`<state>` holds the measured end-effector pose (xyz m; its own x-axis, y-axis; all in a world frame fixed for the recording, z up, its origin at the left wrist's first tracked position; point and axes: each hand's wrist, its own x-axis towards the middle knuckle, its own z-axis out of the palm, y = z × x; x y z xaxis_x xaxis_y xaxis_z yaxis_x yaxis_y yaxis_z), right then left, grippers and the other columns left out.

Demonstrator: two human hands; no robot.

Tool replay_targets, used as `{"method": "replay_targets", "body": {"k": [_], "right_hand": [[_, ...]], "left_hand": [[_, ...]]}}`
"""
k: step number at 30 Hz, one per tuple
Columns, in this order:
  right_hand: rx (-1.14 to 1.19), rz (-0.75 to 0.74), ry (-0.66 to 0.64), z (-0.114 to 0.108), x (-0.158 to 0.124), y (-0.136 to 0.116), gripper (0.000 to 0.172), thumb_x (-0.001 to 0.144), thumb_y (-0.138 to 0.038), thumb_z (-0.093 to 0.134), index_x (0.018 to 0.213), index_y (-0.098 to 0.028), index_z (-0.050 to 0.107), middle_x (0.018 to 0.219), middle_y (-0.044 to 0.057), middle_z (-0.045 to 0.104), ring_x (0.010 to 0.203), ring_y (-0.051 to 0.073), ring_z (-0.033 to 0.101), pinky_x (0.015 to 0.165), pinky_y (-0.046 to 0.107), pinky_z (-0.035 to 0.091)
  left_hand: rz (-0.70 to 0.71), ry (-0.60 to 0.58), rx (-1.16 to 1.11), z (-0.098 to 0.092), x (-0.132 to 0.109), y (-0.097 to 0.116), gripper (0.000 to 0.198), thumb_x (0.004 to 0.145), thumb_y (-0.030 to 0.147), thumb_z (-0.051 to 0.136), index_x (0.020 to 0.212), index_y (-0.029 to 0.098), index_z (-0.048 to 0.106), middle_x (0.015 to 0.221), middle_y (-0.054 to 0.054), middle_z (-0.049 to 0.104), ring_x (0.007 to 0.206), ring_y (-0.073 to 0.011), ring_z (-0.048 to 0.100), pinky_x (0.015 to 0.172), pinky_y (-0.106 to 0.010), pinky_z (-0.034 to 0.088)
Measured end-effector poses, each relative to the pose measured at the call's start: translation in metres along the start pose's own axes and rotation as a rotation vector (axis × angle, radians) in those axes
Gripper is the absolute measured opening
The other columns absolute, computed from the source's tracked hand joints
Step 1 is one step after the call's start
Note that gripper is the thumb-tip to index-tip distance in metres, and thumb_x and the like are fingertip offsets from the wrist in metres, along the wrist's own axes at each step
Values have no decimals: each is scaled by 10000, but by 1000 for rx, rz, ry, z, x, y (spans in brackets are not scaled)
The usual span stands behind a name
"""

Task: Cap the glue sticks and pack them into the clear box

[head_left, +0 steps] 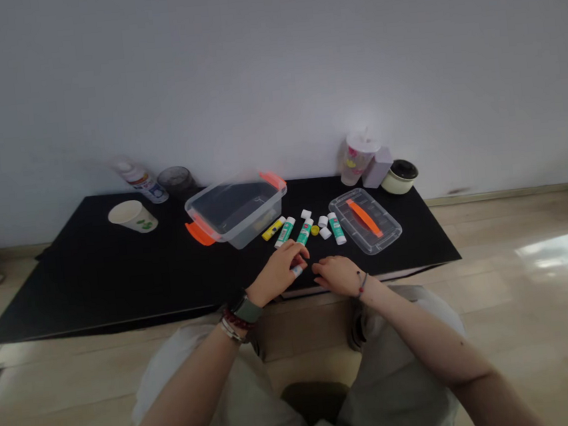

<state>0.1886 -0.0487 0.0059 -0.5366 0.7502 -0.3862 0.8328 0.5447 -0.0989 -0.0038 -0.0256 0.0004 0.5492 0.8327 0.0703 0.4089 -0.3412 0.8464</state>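
My left hand [283, 266] is at the front of the black table, its fingers closed around a small white and blue glue stick [297, 271], mostly hidden by the hand. Just right of it, my right hand [337, 275] rests at the table's front edge, fingers loosely bent and apart, with nothing visible in them. Beyond the hands lie a yellow glue stick [273, 229] and green-and-white glue sticks: one on the left [284, 232], one in the middle [304, 232], one on the right [336, 229]. Among them are several white caps [325, 233] and a yellow cap [314, 230].
A clear plastic box [259, 222] with orange latches stands behind left; its lid [386, 230] with an orange handle lies right. Toward the wall are a paper cup [134, 217], spray can [144, 184], dark bowl [176, 180], lidded tumbler [356, 159], pale carton [378, 168] and lidded pot [400, 178].
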Motion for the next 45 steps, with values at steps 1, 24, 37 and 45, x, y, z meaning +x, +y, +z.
{"method": "replay_targets", "body": {"k": [1, 24, 37, 45], "right_hand": [[0, 0, 0, 0, 0, 0, 278, 994, -348, 487, 1148, -172, 638, 1095, 117, 700, 1043, 259, 669, 811, 318, 497], [19, 15, 23, -3, -1, 3, 265, 997, -332, 481, 1144, -178, 639, 1102, 113, 698, 1051, 245, 668, 825, 306, 489], [343, 24, -107, -11, -4, 15, 500, 999, -576, 385, 780, -183, 602, 794, 57, 646, 768, 173, 612, 674, 256, 416], [1819, -388, -127, -23, 3, 48, 775, 738, -857, -202, 536, -249, 234, 459, -72, 178, 428, 91, 152, 420, 230, 195]], "left_hand": [[1, -3, 8, 0, 0, 0, 177, 809, 74, 540, 934, 193, 583, 986, -12, 529, 792, -116, 622, 800, -302, 556], [-33, -55, 311, -3, -2, -1, 127, 893, 197, 549, 1014, 189, 585, 960, -46, 583, 785, -171, 591, 750, -311, 478], [-260, -301, -80, -10, 2, -2, 588, 922, 693, 387, 610, 209, 506, 564, -10, 484, 522, -149, 443, 529, -277, 330], [-374, -175, -1174, -48, 13, 3, 751, 734, 909, -77, 516, 248, 203, 484, 49, 153, 433, -108, 167, 405, -275, 221]]}}
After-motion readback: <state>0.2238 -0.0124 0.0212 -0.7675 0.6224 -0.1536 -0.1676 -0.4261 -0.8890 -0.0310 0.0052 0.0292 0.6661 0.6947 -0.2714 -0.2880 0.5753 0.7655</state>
